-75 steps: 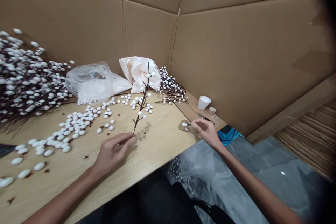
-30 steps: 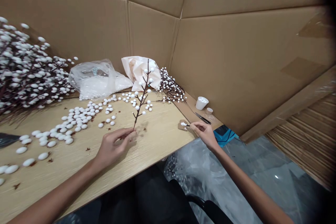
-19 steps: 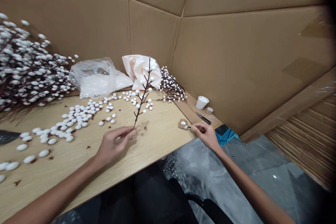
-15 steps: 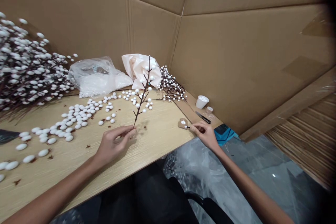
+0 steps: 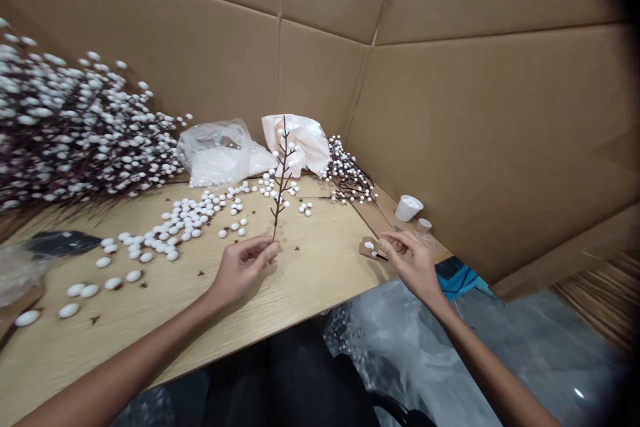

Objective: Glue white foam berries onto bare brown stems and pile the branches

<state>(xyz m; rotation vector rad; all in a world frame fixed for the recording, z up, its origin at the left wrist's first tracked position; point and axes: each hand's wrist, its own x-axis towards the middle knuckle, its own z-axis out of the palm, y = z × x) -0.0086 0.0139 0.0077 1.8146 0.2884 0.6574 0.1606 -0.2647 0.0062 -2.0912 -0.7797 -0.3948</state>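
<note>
Carefully, the left hand (image 5: 243, 269) is pinching the bottom of a thin brown twig (image 5: 281, 188) between thumb and fingers. The twig is standing nearly straight up over the middle of the tabletop (image 5: 320, 260), with white balls on some side stems and bare tips on others. The right hand (image 5: 414, 265) is bending over a thin dark stick (image 5: 381, 257), near the right end of the tabletop's front edge. I cannot tell if those fingertips are pinching the stick or just resting beside it. The stick's white tip is lying on a small brown card (image 5: 363, 248), just beside a white blob (image 5: 369, 245). For neat work, the left fingers should be holding low and soft, so the side stems are not bending. The right fingers should be moving slowly and lightly, so the stick is not pushing the card off the close front edge or smearing the blob. Loose white balls (image 5: 190, 219) are lying from the left side toward the back edge, so the arms should be staying off them. A clear bag (image 5: 215, 157) is sitting along the back edge, and a white cup (image 5: 403, 211) is standing by the right edge, well apart from the twig.
</note>
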